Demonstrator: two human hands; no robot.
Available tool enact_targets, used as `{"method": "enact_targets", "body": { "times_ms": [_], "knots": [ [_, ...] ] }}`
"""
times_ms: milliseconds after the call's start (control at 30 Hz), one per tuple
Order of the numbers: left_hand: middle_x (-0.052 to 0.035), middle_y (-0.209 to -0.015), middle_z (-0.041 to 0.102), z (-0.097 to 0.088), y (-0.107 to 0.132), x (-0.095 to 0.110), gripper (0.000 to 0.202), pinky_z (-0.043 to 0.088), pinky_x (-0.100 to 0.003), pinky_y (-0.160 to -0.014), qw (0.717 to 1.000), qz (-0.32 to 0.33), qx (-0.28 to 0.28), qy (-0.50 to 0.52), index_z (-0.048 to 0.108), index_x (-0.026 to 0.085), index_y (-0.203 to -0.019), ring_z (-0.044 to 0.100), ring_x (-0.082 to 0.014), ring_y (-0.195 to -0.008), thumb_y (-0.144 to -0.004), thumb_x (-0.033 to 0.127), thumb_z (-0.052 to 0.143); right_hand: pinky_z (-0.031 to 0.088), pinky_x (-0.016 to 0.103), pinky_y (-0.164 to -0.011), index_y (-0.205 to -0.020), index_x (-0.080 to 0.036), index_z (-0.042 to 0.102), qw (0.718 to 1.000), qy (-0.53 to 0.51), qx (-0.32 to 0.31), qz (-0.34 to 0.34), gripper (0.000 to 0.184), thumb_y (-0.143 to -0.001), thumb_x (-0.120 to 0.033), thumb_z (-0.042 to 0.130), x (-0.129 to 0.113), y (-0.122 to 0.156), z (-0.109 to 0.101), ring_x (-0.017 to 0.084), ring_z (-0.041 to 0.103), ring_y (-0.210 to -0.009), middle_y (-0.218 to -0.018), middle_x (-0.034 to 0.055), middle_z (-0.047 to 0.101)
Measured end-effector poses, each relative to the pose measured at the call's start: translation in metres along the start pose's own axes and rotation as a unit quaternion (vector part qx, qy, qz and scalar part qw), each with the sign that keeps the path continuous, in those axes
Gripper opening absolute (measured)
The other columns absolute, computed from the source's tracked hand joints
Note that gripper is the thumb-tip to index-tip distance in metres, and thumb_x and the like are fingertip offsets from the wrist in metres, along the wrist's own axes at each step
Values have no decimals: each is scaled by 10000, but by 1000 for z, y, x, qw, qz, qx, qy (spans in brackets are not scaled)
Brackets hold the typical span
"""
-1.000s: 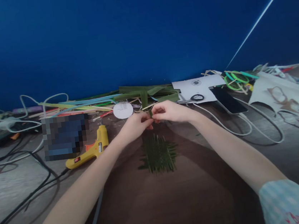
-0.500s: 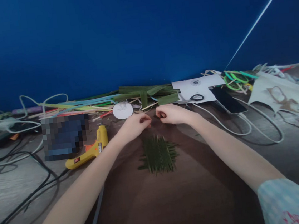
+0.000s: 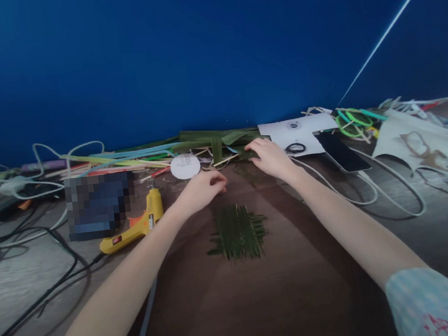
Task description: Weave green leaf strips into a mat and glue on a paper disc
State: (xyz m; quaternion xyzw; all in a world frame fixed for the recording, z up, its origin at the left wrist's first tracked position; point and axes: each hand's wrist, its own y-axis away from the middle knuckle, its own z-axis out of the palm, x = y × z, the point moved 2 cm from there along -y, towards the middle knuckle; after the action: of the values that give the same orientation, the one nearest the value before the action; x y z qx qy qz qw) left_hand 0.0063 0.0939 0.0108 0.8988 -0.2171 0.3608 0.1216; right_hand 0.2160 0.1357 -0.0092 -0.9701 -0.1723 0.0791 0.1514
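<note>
A small mat woven from green leaf strips (image 3: 238, 234) lies flat on the brown table, its strip ends sticking out unevenly. Beyond its far left corner, my left hand (image 3: 204, 190) hovers with fingers curled together; whatever they hold, if anything, is hidden. My right hand (image 3: 271, 158) is at the far side, thumb and fingers apart, by the long green leaves (image 3: 240, 135) heaped along the wall. Whether its fingertips touch those leaves I cannot tell.
To the left are a yellow glue gun (image 3: 154, 211), a translucent glue stick (image 3: 145, 325) and a blurred dark object (image 3: 105, 206). A white paper disc (image 3: 185, 166) lies behind my left hand. Rightward are cut white paper (image 3: 304, 126), a phone (image 3: 343, 151) and its white cable (image 3: 408, 190).
My right hand has moved away from my left, toward the leaves at the back right, and its fingers have spread. The left hand and the woven mat stay nearly where they were.
</note>
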Motion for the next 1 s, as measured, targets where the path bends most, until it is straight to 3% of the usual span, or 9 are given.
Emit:
{"method": "enact_targets", "body": {
  "times_ms": [100, 233, 367, 500, 600, 700, 800, 900, 1000],
  "knots": [
    [-32, -743, 688, 0, 0, -1, 179, 459, -293, -702, 1000, -6, 9, 22, 628, 171, -803, 624, -167, -705, -765, 246, 470, 412, 408, -794, -975, -151, 634, 999, -28, 15, 7, 290, -822, -127, 389, 0, -1, -3, 272, 543, -955, -1033, 122, 639],
    [-51, -742, 686, 1, -4, -4, 182, 470, -298, -710, 996, -25, 22, 83, 612, 161, -768, 629, -168, -693, -781, 265, 464, 405, 406, -853, -925, -172, 664, 987, -124, 100, -2, 309, -851, -146, 365, -9, -1, -20, 242, 553, -972, -1004, 99, 654],
    [-105, -923, 689, 0, -11, -10, 309, 491, -299, -715, 965, -84, 79, 236, 546, 149, -992, 654, -166, -759, -854, 365, 372, 397, 399, -915, -811, -224, 674, 955, -266, 118, -64, 258, -815, -144, 429, -28, 1, -37, 203, 540, -1029, -1024, 49, 645],
    [-104, -915, 677, 0, -13, -12, 331, 515, -299, -716, 917, -99, 84, 378, 530, 154, -981, 657, -172, -782, -827, 439, 462, 410, 356, -921, -746, -212, 672, 916, -376, 56, -130, 252, -758, -96, 449, -51, 5, -43, 180, 539, -1049, -1069, 46, 610],
    [-40, -768, 658, -2, -11, -11, 215, 518, -290, -684, 925, -88, 96, 357, 550, 167, -873, 643, -165, -740, -769, 355, 565, 434, 349, -869, -745, -204, 653, 896, -424, -19, -132, 214, -746, -114, 458, -61, 7, -38, 185, 544, -1029, -1093, 50, 583],
    [-26, -782, 656, -4, -10, -9, 183, 503, -273, -634, 936, -67, 116, 324, 558, 167, -893, 625, -157, -723, -746, 275, 565, 480, 313, -721, -846, -180, 566, 861, -505, -41, -41, 136, -737, -162, 487, -62, 4, -30, 158, 592, -874, -1097, 69, 555],
    [-42, -816, 659, -7, -8, -5, 199, 477, -255, -578, 959, -32, 125, 252, 571, 152, -907, 613, -158, -706, -740, 257, 546, 476, 273, -550, -861, -180, 479, 828, -555, -64, 47, 156, -759, -289, 525, -60, 2, -22, 135, 592, -699, -917, 55, 577],
    [-43, -799, 652, -7, -7, -4, 183, 475, -249, -564, 970, -20, 129, 206, 581, 148, -890, 611, -162, -712, -747, 251, 533, 462, 268, -508, -790, -182, 488, 834, -536, -127, 32, 155, -767, -323, 549, -61, 2, -18, 134, 575, -615, -687, 12, 575],
    [-49, -872, 664, -6, -7, -5, 194, 499, -261, -629, 970, -11, 129, 206, 587, 148, -913, 623, -169, -779, -748, 234, 532, 461, 271, -520, -734, -180, 499, 843, -520, -140, 23, 93, -765, -255, 545, -61, 3, -19, 123, 565, -566, -608, -2, 583]
  ]
}}
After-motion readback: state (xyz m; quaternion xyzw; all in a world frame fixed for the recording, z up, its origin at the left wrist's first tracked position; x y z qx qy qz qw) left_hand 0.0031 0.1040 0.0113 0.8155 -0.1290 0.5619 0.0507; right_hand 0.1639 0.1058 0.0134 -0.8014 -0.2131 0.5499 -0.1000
